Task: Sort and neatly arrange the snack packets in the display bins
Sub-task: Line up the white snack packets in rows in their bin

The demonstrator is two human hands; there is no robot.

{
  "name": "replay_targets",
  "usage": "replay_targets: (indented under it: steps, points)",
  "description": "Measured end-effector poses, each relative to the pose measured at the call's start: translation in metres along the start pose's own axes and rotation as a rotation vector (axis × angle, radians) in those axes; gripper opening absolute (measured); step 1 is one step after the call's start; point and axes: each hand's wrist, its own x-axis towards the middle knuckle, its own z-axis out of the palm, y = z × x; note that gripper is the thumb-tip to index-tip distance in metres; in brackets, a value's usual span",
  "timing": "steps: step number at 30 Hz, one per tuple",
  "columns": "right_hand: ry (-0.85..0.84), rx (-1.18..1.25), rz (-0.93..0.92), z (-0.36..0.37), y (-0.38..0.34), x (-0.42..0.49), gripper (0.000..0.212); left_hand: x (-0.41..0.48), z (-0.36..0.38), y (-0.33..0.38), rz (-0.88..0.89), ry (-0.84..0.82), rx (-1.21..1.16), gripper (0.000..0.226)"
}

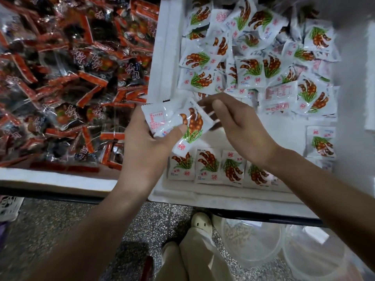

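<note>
1. The held packets (182,126) sit over the front-left corner of the white bin (170,57). They are in the left hand (150,142), with the right hand (241,128) just beside them.
2. The left hand grips them, thumb pressed across the top one. The right fingers (213,98) lie loosely curved at its upper edge; whether they pinch it cannot be told.
3. A tidy row (213,169) lines the front wall and a loose pile (253,61) fills the back. Bare floor (274,126) lies between them. Red packets (60,78) fill the neighbouring bin.
</note>
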Motion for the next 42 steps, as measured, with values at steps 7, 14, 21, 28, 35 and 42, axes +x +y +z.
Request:
replay_targets:
  steps: [7, 14, 21, 28, 35, 42]
  points:
    - [-0.077, 0.256, 0.241, -0.021, -0.009, -0.021, 0.018, -0.001, 0.021, -0.002, 0.033, -0.046, 0.072, 0.025]
    - [0.044, -0.129, 0.319, -0.045, 0.035, 0.005, 0.005, 0.01, 0.021, 0.007, 0.037, 0.048, 0.032, 0.026]
    - [-0.161, -0.437, 0.247, -0.02, 0.056, 0.03, 0.017, 0.007, 0.021, 0.006, 0.074, 0.041, 0.051, 0.029]
    - [-0.146, -0.424, 0.203, -0.015, 0.055, 0.034, 0.022, 0.007, 0.024, 0.001, 0.034, -0.002, 0.095, 0.013]
    - [0.056, -0.226, 0.061, -0.02, 0.04, 0.006, 0.024, 0.008, 0.04, -0.004, -0.101, -0.072, 0.041, 0.022]
    - [-0.13, 0.378, 0.213, -0.044, 0.012, -0.048, 0.036, -0.006, 0.066, -0.003, -0.148, -0.232, 0.082, 0.025]
